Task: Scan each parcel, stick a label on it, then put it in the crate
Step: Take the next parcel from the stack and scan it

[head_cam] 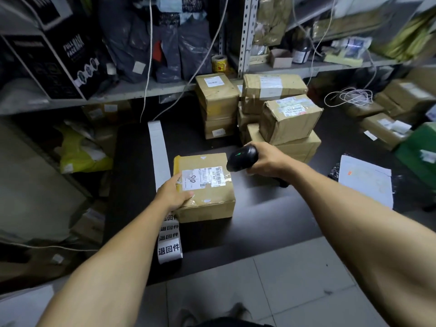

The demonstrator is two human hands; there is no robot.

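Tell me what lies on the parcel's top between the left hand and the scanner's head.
In the head view, the white shipping label, with its barcode and handwritten digits, spans that stretch of the parcel, from the left hand to just under the scanner.

grey metal shelving [245,31] crammed with goods stands behind a dark table [271,215] on pale floor tiles [295,291].
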